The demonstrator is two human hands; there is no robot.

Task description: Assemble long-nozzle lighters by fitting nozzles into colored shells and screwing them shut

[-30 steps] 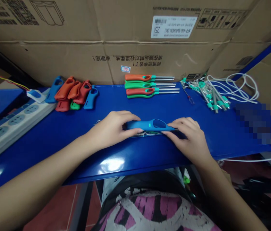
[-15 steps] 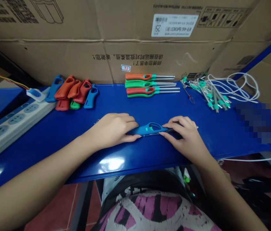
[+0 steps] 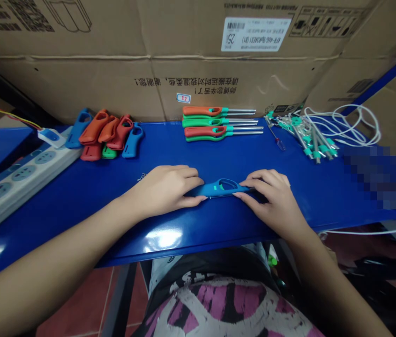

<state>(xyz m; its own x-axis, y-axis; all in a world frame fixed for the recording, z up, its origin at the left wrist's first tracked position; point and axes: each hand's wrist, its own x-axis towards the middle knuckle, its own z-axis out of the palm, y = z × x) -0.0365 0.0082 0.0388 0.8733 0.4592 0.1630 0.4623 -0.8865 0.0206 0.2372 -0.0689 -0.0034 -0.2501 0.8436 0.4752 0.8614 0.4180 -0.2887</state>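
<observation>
A blue long-necked lighter [image 3: 215, 188] lies crosswise between my hands, low over the table's front half. My left hand [image 3: 171, 191] is closed on the handle's left end, thumb along the near side. At the other end my right hand [image 3: 270, 196] pinches the lighter between thumb and fingers, by the trigger loop. A small green part shows inside the loop. My right fingers hide whatever extends beyond the handle on that side. Under my left wrist, small thin pieces [image 3: 141, 177] peek out, too unclear to name.
Blue, orange, red and green handle shells [image 3: 108, 133] are heaped at the back left beside a power strip [image 3: 25, 175]. Several lighters with metal tubes [image 3: 219, 124] are stacked at the back. Rightward lie metal tubes with green fittings [image 3: 312, 135], a small screwdriver [image 3: 280, 142] and white cable [image 3: 359, 124].
Both hands keep nearly the same hold on the blue lighter. The metal tip that showed beyond my right hand is no longer visible.
</observation>
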